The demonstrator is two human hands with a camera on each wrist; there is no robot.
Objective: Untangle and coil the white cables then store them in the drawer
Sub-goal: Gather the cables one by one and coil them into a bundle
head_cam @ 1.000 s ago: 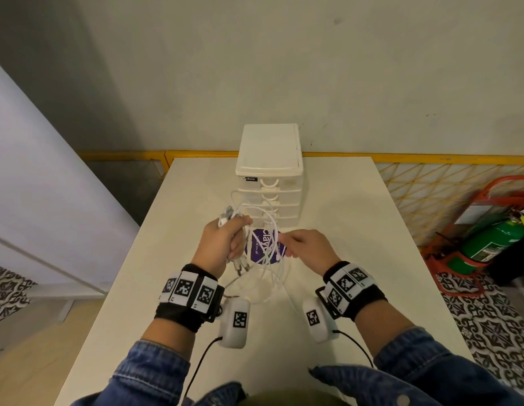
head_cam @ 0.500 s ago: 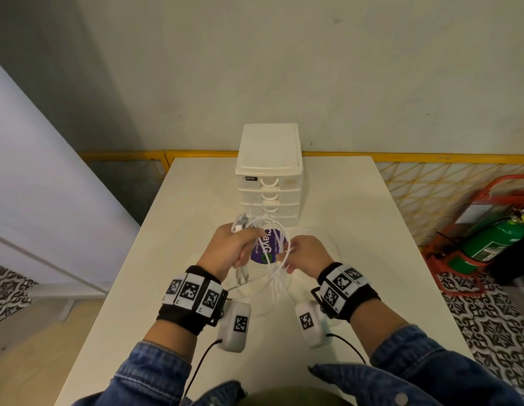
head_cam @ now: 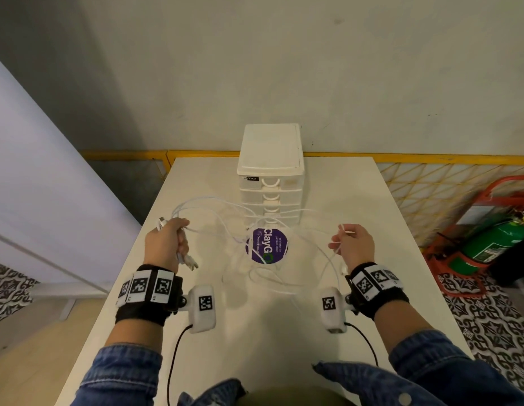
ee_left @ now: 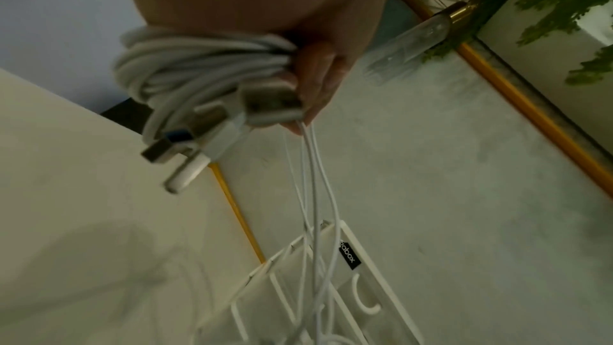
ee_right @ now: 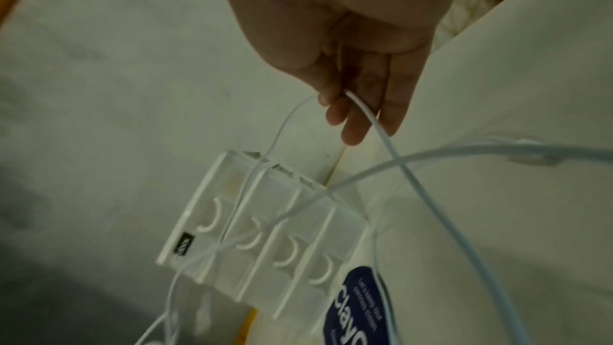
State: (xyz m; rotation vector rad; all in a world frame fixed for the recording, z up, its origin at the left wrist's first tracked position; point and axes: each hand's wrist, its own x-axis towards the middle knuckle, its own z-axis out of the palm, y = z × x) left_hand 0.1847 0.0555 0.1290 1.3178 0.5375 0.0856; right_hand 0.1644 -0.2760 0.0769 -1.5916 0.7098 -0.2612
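At centre frame, white cables: we see thin white cables (head_cam: 225, 227) strung in loose loops between both hands above the table, crossing in front of the drawer unit
Left hand: our left hand (head_cam: 167, 244), at middle left of the head view, has its fingers curled tight round a wound bundle of cable, with USB plugs (ee_left: 172, 151) sticking out below the fist
Right hand: our right hand (head_cam: 353, 244), at middle right, pinches one thin strand between thumb and fingers (ee_right: 351, 125), the other fingers loosely bent
Drawer unit: small white plastic drawer unit (head_cam: 271, 171), upper centre, all drawers closed
Sticker: round purple sticker (head_cam: 266, 245) just in front of it
Table: cream table (head_cam: 255, 332)
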